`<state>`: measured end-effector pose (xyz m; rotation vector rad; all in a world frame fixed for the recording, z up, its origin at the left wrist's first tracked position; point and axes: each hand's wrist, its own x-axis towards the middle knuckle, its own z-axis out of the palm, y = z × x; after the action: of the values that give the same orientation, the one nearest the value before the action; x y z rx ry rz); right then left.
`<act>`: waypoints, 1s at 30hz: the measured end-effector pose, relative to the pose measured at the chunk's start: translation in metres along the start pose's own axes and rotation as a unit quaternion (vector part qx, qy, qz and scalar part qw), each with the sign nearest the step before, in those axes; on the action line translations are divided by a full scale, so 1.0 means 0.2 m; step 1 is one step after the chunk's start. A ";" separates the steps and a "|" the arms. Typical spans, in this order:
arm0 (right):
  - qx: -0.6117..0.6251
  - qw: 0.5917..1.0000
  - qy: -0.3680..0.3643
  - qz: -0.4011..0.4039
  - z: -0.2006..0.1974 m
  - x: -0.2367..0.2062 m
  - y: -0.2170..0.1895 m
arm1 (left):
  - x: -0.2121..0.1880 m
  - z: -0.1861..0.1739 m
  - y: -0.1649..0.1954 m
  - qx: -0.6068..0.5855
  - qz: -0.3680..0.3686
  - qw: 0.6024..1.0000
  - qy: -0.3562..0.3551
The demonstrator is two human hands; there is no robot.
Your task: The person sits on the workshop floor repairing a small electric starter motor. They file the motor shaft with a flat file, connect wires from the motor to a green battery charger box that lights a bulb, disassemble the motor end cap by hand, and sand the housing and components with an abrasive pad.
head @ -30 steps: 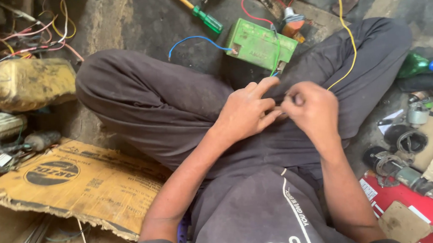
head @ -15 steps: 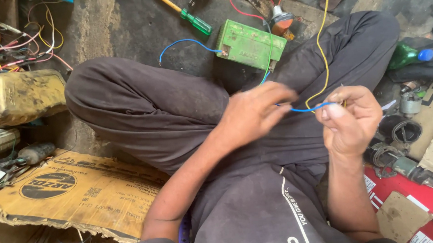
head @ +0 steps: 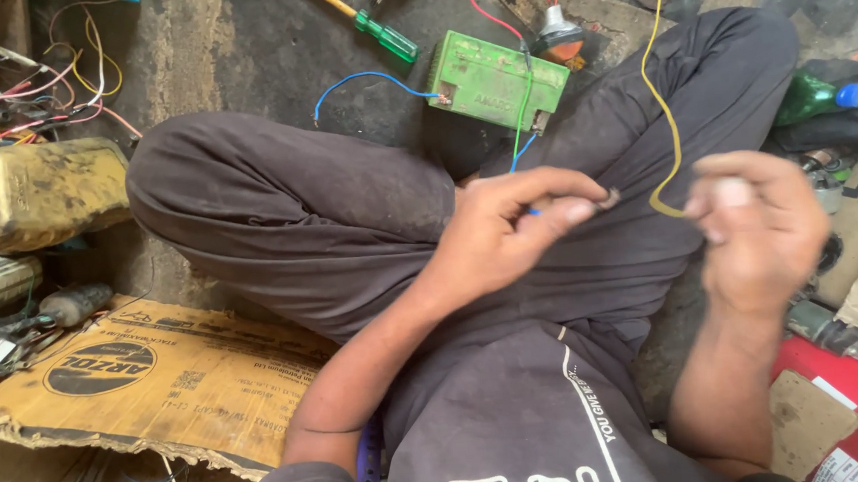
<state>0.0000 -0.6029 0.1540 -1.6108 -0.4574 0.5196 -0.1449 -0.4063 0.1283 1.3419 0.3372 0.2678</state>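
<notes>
Sitting cross-legged on the concrete floor (head: 259, 53), I have both hands raised over my lap. My left hand (head: 508, 231) has its grip closed: thumb and forefinger pinch the end of a thin blue wire (head: 521, 151), which shows as a short blue bit under my fingers and runs up beside a green wire toward the green battery (head: 494, 78) lying on the floor just past my knee. A small dark tip sticks out from between my fingertips; I cannot tell what it is. My right hand (head: 761, 226) is blurred, its fingers curled in a narrow grip, and the lower end of the yellow wire (head: 661, 108) hangs just beside its thumb; whether I am really holding that wire I cannot tell. The two hands are apart, the yellow wire between them.

A second blue lead (head: 364, 78) curls off the battery's left side. Beyond the battery lies a green-handled screwdriver (head: 376, 31). To my left a torn sheet of cardboard (head: 149, 377) lies flat, with a dirty yellow canister (head: 39, 190) and a tangle of coloured wires behind it. A green bottle (head: 817, 98) with a blue cap lies by my right knee.
</notes>
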 end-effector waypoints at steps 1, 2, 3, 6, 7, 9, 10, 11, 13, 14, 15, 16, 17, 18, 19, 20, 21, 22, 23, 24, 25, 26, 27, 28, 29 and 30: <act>-0.035 0.999 -0.010 -0.018 -0.01 0.01 -0.05 | 0.01 0.00 0.00 -0.033 0.001 0.999 -0.011; -0.070 0.997 -0.018 -0.036 -0.02 0.02 -0.09 | 0.02 0.01 0.01 -0.068 0.001 0.997 -0.023; -0.119 0.990 -0.048 -0.063 -0.01 0.01 -0.12 | 0.03 0.03 0.01 -0.103 0.001 0.994 -0.034; -0.175 0.968 -0.119 -0.136 0.04 0.01 -0.12 | 0.06 0.08 0.02 -0.004 0.022 0.999 -0.035; -0.179 0.961 -0.140 -0.157 0.06 0.02 -0.11 | 0.08 0.09 0.02 -0.003 0.015 0.999 -0.032; -0.226 0.943 -0.155 -0.187 0.08 0.05 -0.08 | 0.10 0.11 0.02 0.003 -0.001 1.000 -0.023; -0.248 0.933 -0.163 -0.202 0.08 0.07 -0.06 | 0.11 0.12 0.02 -0.002 -0.001 1.000 -0.023; -0.230 0.941 -0.157 -0.192 0.08 0.08 -0.05 | 0.13 0.12 0.02 -0.005 -0.001 1.000 -0.023; -0.193 0.956 -0.143 -0.171 0.08 0.10 -0.02 | 0.15 0.14 0.02 -0.041 -0.015 0.999 -0.022; -0.220 0.946 -0.147 -0.186 0.07 0.10 -0.01 | 0.17 0.15 0.01 -0.076 -0.029 0.996 -0.024; -0.248 0.936 -0.150 -0.202 0.05 0.10 0.00 | 0.18 0.16 0.01 -0.111 -0.043 0.993 -0.025; -0.275 0.924 -0.152 -0.217 0.03 0.10 0.01 | 0.19 0.17 0.00 -0.099 -0.036 0.994 -0.027; -0.242 0.935 -0.146 -0.212 0.02 0.10 0.03 | 0.20 0.19 -0.01 -0.089 -0.030 0.995 -0.030; -0.210 0.946 -0.139 -0.206 0.00 0.09 0.05 | 0.21 0.20 -0.02 -0.079 -0.025 0.996 -0.033; -0.177 0.954 -0.132 -0.200 -0.01 0.09 0.07 | 0.21 0.21 -0.03 -0.079 -0.020 0.996 -0.032; -0.170 0.958 -0.135 -0.188 -0.02 0.08 0.09 | 0.22 0.22 -0.04 -0.079 -0.015 0.996 -0.030; -0.162 0.961 -0.137 -0.175 -0.03 0.08 0.09 | 0.22 0.22 -0.05 -0.078 -0.009 0.997 -0.028; -0.154 0.965 -0.140 -0.162 -0.04 0.08 0.09 | 0.23 0.23 -0.05 -0.078 -0.009 0.997 -0.024; -0.175 0.960 -0.146 -0.164 -0.04 0.08 0.08 | 0.23 0.24 -0.05 -0.080 -0.009 0.997 -0.021; -0.196 0.954 -0.152 -0.166 -0.05 0.09 0.06 | 0.23 0.25 -0.05 -0.082 -0.009 0.996 -0.018; -0.217 0.948 -0.158 -0.169 -0.05 0.11 0.03 | 0.24 0.25 -0.05 -0.066 0.004 0.998 -0.015; -0.226 0.941 -0.167 -0.190 -0.05 0.13 -0.01 | 0.24 0.24 -0.04 -0.048 0.017 0.999 -0.011; -0.234 0.933 -0.176 -0.211 -0.05 0.17 -0.05 | 0.25 0.24 -0.03 -0.030 0.029 0.999 -0.007; -0.241 0.924 -0.185 -0.232 -0.06 0.20 -0.10 | 0.25 0.23 -0.02 -0.005 0.021 1.000 -0.010; -0.283 0.903 -0.196 -0.255 -0.07 0.24 -0.14 | 0.26 0.22 -0.01 0.020 0.013 1.000 -0.013; -0.324 0.881 -0.206 -0.278 -0.08 0.27 -0.18 | 0.26 0.21 0.00 0.046 0.005 0.999 -0.016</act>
<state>0.0541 -0.5811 0.1884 -1.8746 -1.4940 0.2661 -0.0803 -0.4235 0.1324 1.4376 0.3193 0.2414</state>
